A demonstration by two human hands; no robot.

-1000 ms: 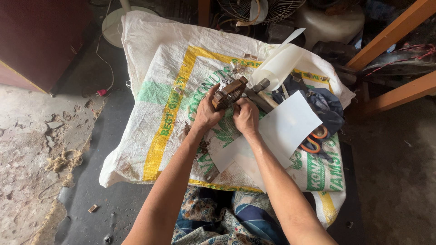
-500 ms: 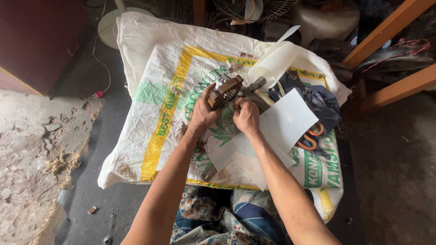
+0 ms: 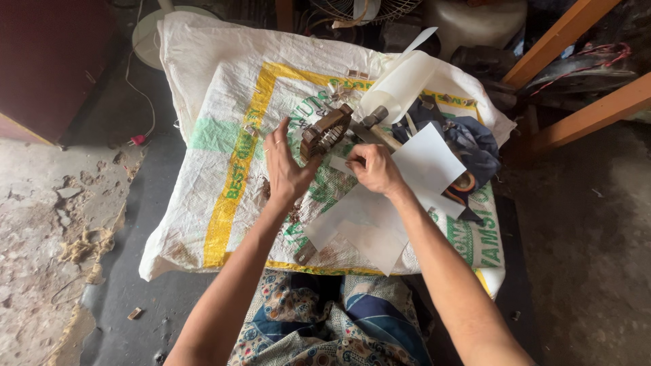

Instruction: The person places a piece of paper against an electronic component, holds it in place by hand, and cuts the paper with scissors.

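Observation:
A brown wooden block with metal ribs (image 3: 327, 132) stands tilted on a white woven sack (image 3: 224, 102). My left hand (image 3: 285, 166) is beside its lower end with fingers spread; the thumb is close to the block, and I cannot tell if it touches. My right hand (image 3: 373, 168) rests just right of the block, fingers curled in, lying on white paper sheets (image 3: 427, 159). I see nothing held in it. A hammer (image 3: 376, 125) with a wooden handle lies just beyond the right hand's knuckles.
A roll of white paper (image 3: 403, 81), dark blue cloth (image 3: 468, 139) and orange-handled scissors (image 3: 464, 183) lie at the sack's right. Orange wooden beams (image 3: 583, 112) run at the right. A fan base (image 3: 152, 30) and a red cabinet (image 3: 54, 61) stand at the left.
Both hands were closed around the block before. Now the left hand has opened and drawn back beside it, and the right hand has let go and moved down to its right.

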